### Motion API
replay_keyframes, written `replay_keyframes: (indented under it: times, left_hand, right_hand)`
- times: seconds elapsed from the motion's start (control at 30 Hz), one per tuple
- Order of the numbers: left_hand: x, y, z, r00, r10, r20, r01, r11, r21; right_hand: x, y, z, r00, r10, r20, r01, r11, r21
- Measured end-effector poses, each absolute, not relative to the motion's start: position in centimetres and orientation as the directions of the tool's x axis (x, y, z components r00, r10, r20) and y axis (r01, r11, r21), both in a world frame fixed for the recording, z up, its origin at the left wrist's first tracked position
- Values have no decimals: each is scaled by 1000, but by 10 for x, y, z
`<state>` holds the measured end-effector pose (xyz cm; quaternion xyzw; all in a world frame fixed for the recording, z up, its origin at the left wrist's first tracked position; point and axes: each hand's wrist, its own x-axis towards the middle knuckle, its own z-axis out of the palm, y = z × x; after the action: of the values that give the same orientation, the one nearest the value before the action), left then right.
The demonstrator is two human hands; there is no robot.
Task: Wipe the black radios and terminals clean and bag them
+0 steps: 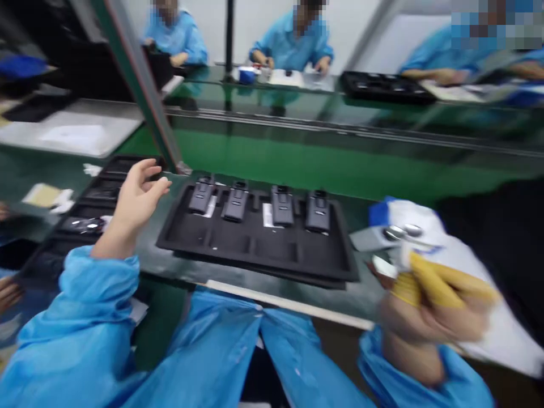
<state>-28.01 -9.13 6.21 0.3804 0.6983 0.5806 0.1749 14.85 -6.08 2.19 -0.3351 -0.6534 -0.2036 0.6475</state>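
Observation:
A black moulded tray (255, 249) lies in front of me on the green workbench, with several dark grey devices (236, 203) standing in its far row. My left hand (138, 195) hovers at the tray's left corner, fingers loosely curled and apart, holding nothing. My right hand (429, 309) is low at the right, blurred, with yellow finger cots, closed on a small shiny part (385, 266) that I cannot name. Both my sleeves are light blue.
A stack of black trays (91, 209) sits to the left. A white and blue sheet (425, 218) with small metal pieces lies at the right. A slanted metal post (140, 85) rises behind. A green conveyor (318, 158) runs across; three people in blue work opposite.

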Motion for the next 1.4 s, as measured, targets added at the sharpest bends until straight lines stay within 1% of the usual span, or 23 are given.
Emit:
replay_keyframes:
  times: [0.03, 0.07, 0.1, 0.17, 0.23, 0.27, 0.3, 0.37, 0.43, 0.5, 0.6, 0.63, 0.7, 0.77, 0.83, 0.93, 1.0, 1.07, 1.13, 1.23, 1.4]
  left_hand:
    - [-259, -83, 63, -542, 799, 260, 392, -33, 919]
    - [-237, -75, 63, -429, 855, 292, 437, -86, 895]
    - [-216, -68, 61, -329, 895, 302, 469, -123, 875]
    - [-174, -56, 55, -157, 948, 278, 536, -155, 830]
    - [-135, -45, 45, -41, 970, 239, 642, -158, 750]
    - [-117, -38, 41, -11, 979, 205, 709, -137, 691]
    - [-101, -31, 37, -7, 986, 164, 782, -97, 616]
    - [-74, -15, 33, -64, 997, 50, 897, 36, 441]
    - [-55, 3, 33, -136, 989, -59, 941, 147, 304]
    - [-43, 19, 33, -183, 975, -125, 949, 209, 237]
    - [-38, 37, 29, -246, 956, -160, 942, 275, 195]
    - [-39, 40, 28, -257, 951, -171, 936, 289, 200]
    - [-46, 44, 26, -251, 948, -194, 922, 295, 250]
    - [-57, 41, 27, -213, 956, -203, 897, 273, 347]
    - [-68, 31, 29, -160, 971, -178, 840, 229, 491]
    - [-82, 4, 30, -81, 996, -43, 685, 87, 724]
    - [-88, -17, 28, -23, 998, 60, 601, -34, 799]
    - [-90, -36, 24, 49, 993, 109, 544, -118, 830]
    - [-90, -49, 20, 110, 985, 133, 508, -171, 844]
    - [-89, -57, 15, 137, 974, 181, 492, -226, 841]
    - [-93, -56, 14, 114, 976, 186, 523, -218, 824]
  right_hand:
    - [148, -53, 21, -15, 84, 996, 719, 693, -48]
    - [147, -47, 20, -64, 79, 995, 728, 686, -8]
    - [147, -43, 20, -81, 81, 993, 723, 690, 2]
    - [146, -41, 21, -73, 159, 985, 726, 686, -57]
    - [148, -43, 23, -46, 218, 975, 729, 674, -116]
    - [150, -45, 23, -35, 243, 969, 728, 670, -142]
    - [153, -45, 23, -28, 260, 965, 722, 673, -161]
    - [159, -45, 22, -24, 287, 958, 704, 685, -188]
    - [164, -43, 19, -35, 306, 952, 685, 701, -200]
    - [167, -43, 15, -42, 335, 941, 671, 707, -222]
    - [171, -43, 9, -35, 386, 922, 644, 714, -274]
    - [171, -42, 8, -39, 395, 918, 633, 720, -283]
    - [171, -40, 7, -69, 400, 914, 619, 736, -275]
    - [170, -37, 10, -106, 401, 910, 623, 740, -253]
    - [167, -34, 14, -153, 404, 902, 617, 752, -232]
    - [157, -28, 23, -212, 455, 865, 564, 780, -272]
    - [145, -26, 28, -226, 516, 826, 513, 784, -349]
    - [129, -23, 30, -239, 557, 796, 462, 786, -411]
    - [112, -22, 30, -271, 569, 776, 432, 793, -430]
    - [94, -23, 27, -336, 566, 753, 448, 799, -401]
    - [81, -25, 26, -409, 615, 674, 583, 744, -326]
